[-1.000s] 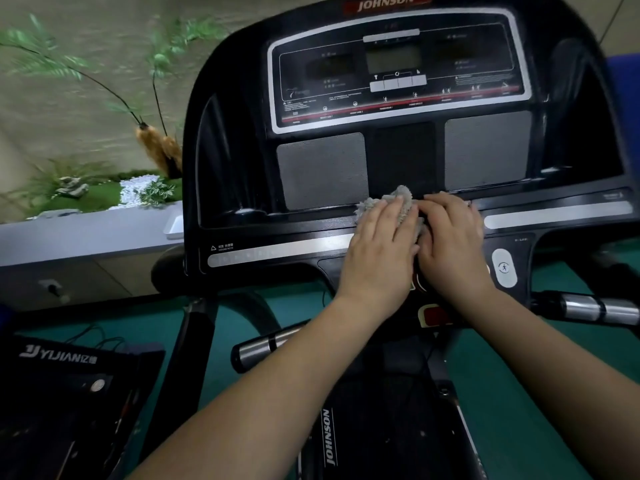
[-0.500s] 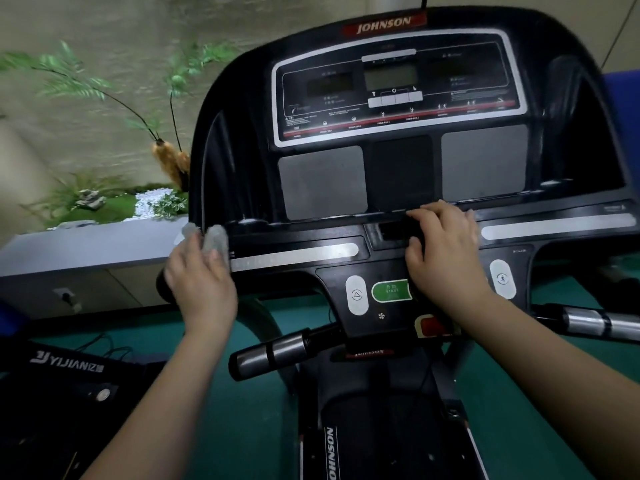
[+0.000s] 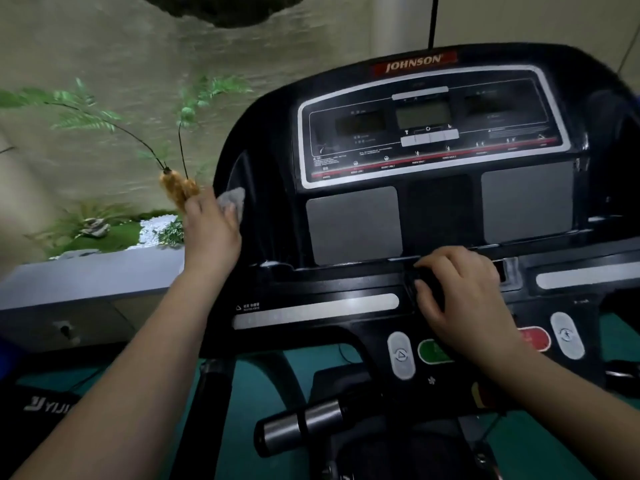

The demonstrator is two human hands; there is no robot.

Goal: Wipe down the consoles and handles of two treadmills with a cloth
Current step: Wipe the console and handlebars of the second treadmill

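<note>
Now left grip (image 3: 212,230) clutches cloth (image 3: 231,199) at console (image 3: 437,209) left edge; right grip (image 3: 465,289) curled round console ledge.

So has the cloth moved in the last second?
Yes. The left hand has swept the cloth left and upward, from the middle ledge of the treadmill console, beside the right hand, to its left edge.

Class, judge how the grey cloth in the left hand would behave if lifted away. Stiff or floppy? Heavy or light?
Probably floppy: the cloth bunches in crumpled folds above the left hand. Likely light, since that hand alone holds it up against the console edge. Its seemingly fuzzy surface probably resists slipping.
</note>
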